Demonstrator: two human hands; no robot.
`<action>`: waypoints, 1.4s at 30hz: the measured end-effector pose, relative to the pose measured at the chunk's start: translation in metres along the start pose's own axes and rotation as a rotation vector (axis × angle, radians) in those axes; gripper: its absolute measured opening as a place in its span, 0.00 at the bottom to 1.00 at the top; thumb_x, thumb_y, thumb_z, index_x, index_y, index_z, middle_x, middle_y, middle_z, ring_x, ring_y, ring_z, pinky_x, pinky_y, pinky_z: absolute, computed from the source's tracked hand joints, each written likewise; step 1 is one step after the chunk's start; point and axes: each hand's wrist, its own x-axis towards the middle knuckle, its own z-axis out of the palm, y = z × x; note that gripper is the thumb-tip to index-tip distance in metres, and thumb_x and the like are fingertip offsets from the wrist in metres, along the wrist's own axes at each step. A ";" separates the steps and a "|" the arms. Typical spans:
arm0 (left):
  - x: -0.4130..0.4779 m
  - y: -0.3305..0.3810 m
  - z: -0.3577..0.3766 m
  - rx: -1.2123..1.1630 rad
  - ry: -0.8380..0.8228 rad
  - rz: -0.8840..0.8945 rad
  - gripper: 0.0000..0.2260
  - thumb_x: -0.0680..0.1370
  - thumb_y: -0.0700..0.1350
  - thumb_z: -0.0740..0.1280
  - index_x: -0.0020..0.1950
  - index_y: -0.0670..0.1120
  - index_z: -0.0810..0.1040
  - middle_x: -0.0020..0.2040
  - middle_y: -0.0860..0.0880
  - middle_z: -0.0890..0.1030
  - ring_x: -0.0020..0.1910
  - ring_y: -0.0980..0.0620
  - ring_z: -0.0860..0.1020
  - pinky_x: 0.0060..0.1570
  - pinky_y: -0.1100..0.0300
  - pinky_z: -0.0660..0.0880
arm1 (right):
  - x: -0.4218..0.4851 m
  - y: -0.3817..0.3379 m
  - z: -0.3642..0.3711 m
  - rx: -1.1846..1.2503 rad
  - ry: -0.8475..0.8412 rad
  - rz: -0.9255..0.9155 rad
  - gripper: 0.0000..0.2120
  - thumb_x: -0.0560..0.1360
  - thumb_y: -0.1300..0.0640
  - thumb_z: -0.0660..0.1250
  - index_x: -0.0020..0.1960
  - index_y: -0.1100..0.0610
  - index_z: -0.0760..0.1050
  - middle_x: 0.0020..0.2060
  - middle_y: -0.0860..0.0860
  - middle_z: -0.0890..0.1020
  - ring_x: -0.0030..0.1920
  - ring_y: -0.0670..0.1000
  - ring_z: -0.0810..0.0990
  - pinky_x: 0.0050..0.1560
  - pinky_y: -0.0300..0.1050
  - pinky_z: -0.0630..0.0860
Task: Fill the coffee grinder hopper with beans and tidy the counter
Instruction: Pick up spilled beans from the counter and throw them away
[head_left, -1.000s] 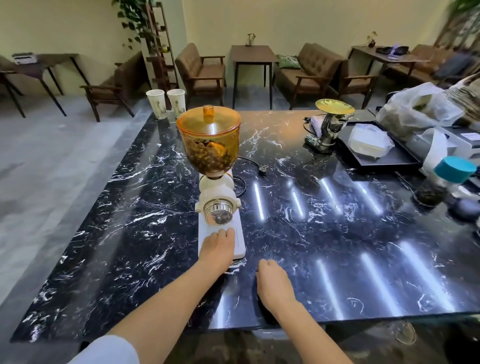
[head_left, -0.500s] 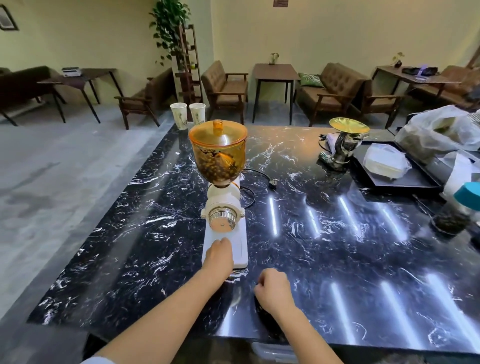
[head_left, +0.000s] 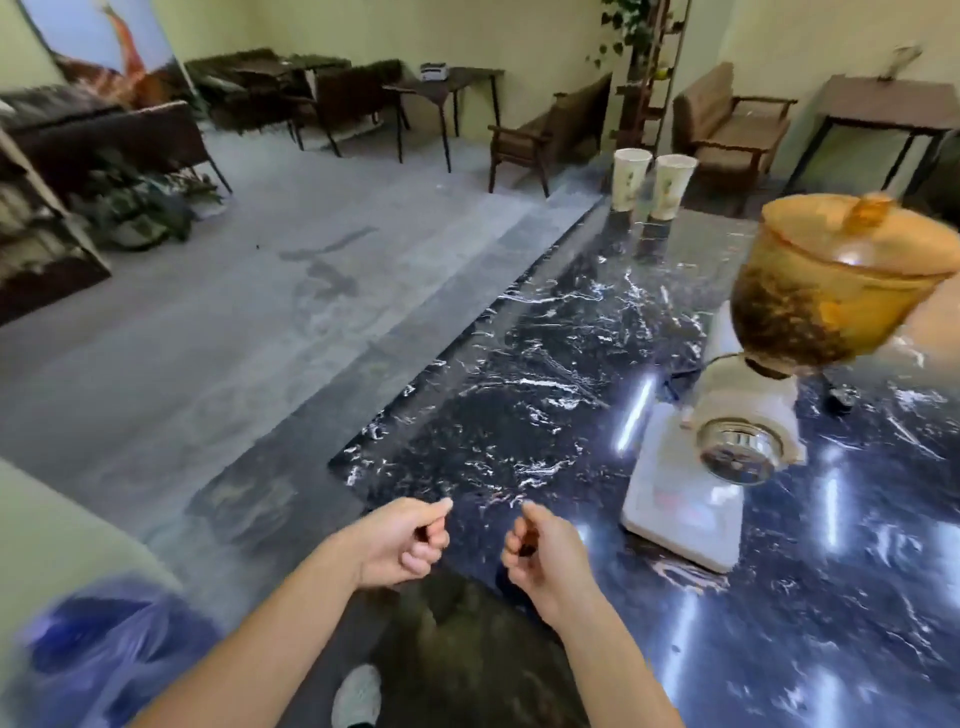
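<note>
a: nearest first. what are the hands doing?

b: both hang at the near corner of the black white-veined marble counter (head_left: 519, 415), low in the view, around 6 o'clock. the left hand (head_left: 402, 540) is loosely curled, thumb tip laid against the bent forefinger, the other fingers folded in. the right hand (head_left: 543, 551) is curled the same way, thumb up, fingers tucked into the palm. something small and dark sits inside each curl, but i cannot tell whether that is a bean or only shadow.

a: touching anything?

b: neither touches the counter or the machine as far as i can see. the two hands are near each other, apart.

a: and the grinder?

b: the white coffee grinder with a square flat base (head_left: 685, 499) stands on the counter at about 2 o'clock from the right hand, near it and apart. its chrome round outlet (head_left: 737, 449) faces the camera above the base. on top, further toward 2 o'clock, sits the amber see-through hopper (head_left: 821, 312), dark coffee beans (head_left: 774, 317) filling its lower part, its amber knobbed lid (head_left: 857, 239) on.

a: anything beyond that?

b: two white paper cups (head_left: 652, 184) stand side by side at the counter's far edge, about 1 o'clock. a blurred blue plastic bag (head_left: 93, 654) is at 8 o'clock by the left forearm. a grey shoe (head_left: 358, 696) shows on the floor below.
</note>
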 end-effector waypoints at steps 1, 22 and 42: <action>-0.006 0.003 -0.029 0.110 -0.007 -0.004 0.22 0.83 0.49 0.58 0.29 0.46 0.67 0.27 0.50 0.66 0.20 0.58 0.60 0.18 0.69 0.55 | 0.009 0.009 0.027 -0.145 -0.042 0.006 0.24 0.80 0.52 0.56 0.25 0.54 0.65 0.19 0.48 0.67 0.19 0.47 0.63 0.24 0.40 0.54; 0.221 0.062 -0.440 1.683 -0.123 -0.294 0.17 0.78 0.51 0.63 0.53 0.36 0.78 0.54 0.35 0.81 0.52 0.36 0.79 0.49 0.48 0.77 | 0.359 0.242 0.265 -1.290 0.217 0.357 0.18 0.78 0.50 0.56 0.44 0.64 0.74 0.52 0.64 0.81 0.52 0.62 0.79 0.50 0.50 0.75; 0.401 -0.011 -0.433 1.461 -0.026 0.020 0.19 0.76 0.37 0.63 0.67 0.36 0.68 0.63 0.37 0.74 0.60 0.37 0.73 0.56 0.47 0.74 | 0.507 0.306 0.163 -1.047 0.561 0.280 0.23 0.73 0.66 0.59 0.68 0.64 0.68 0.62 0.63 0.77 0.63 0.62 0.74 0.63 0.50 0.71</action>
